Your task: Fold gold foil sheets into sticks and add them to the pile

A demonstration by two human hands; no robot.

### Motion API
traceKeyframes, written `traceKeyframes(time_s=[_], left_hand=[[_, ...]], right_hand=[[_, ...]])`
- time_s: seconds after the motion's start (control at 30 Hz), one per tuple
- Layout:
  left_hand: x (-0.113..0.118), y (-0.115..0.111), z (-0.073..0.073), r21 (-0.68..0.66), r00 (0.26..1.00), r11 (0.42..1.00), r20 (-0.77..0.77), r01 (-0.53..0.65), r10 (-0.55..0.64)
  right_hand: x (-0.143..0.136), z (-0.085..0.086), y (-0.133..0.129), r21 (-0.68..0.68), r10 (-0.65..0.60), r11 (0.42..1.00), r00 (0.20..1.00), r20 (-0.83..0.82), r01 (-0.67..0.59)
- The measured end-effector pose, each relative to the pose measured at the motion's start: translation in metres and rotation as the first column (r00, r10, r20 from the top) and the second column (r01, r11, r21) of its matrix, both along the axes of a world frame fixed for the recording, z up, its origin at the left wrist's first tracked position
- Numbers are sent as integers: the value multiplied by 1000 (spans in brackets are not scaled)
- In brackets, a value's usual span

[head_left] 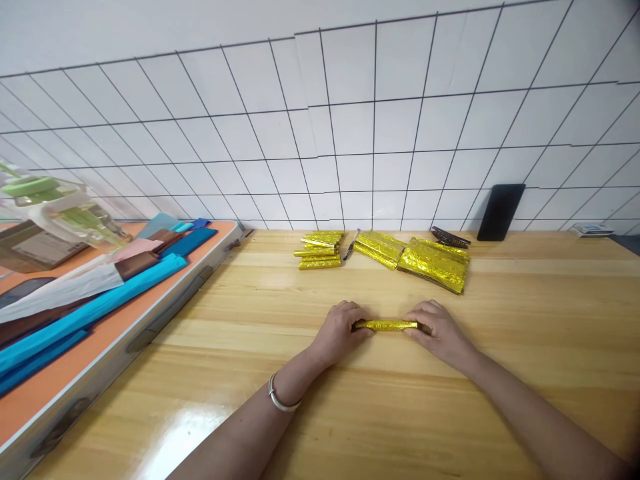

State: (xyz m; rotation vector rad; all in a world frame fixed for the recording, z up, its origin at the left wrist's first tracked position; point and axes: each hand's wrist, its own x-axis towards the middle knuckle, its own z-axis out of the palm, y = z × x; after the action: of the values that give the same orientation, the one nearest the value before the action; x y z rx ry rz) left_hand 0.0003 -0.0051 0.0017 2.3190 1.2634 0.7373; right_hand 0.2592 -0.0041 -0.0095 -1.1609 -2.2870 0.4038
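A narrow gold foil strip [390, 325] lies level between my two hands, low over the wooden table [250, 400]. My left hand [343, 331] grips its left end, fingers closed round it. At the right end, my right hand [434, 330] holds it between thumb and fingers. Beyond my hands is a small pile of folded gold strips [321, 251]. Right of that pile lie a gold foil stack [379, 249] and a larger gold foil stack [434, 265], their edges meeting.
A pen [351, 245] lies between the gold piles. Behind the larger stack is a dark clip-like object [450, 237]. A black phone [501, 212] leans on the tiled wall. At left, an orange-topped surface [145, 313] bears coloured paper, a box and a green-lidded bottle [65, 207].
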Motion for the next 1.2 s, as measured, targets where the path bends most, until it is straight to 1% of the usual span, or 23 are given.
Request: traceKeyframes(time_s=[0.27,0.4,0.47,0.53,0.6,0.67,0.73,0.77,0.9,0.97,1.07,1.2], left_hand=[[1,0,0,5,999,1000,-31,-15,15],[2,-1,0,-10,1000,1000,10,-20,20],[2,-1,-1,-33,995,999,94,-26,29],[3,-2,-4,-98,973,994,220,-44,65],[5,-3,-7,-191,925,981,363,-47,115],[8,-6,-7,-242,860,970,489,-24,143],[11,-11,-2,-218,814,976,567,1,126],[13,-13,1,-197,803,980,586,9,110],[16,-24,17,-120,787,993,614,13,64],[16,-27,21,-85,785,996,618,9,45],[16,-28,24,-40,778,999,628,17,12],[17,-29,23,-1,780,1000,625,30,-23]], right_hand=[[0,-3,2,28,6,1000,1000,11,-6],[1,-2,2,4,3,1000,1000,-14,-3],[1,0,2,-30,-10,1000,998,-68,8],[2,2,2,-84,-34,996,988,-148,22],[4,4,2,-150,-60,988,974,-217,27],[4,4,1,-196,-74,980,965,-252,24],[5,2,0,-210,-71,978,964,-256,16],[5,0,0,-203,-70,979,965,-252,18],[5,-4,0,-143,-58,989,979,-198,29],[5,-4,0,-133,-39,991,985,-166,16],[4,-1,-2,-115,-18,993,991,-131,3],[4,0,-2,-101,-8,995,994,-109,-3]])
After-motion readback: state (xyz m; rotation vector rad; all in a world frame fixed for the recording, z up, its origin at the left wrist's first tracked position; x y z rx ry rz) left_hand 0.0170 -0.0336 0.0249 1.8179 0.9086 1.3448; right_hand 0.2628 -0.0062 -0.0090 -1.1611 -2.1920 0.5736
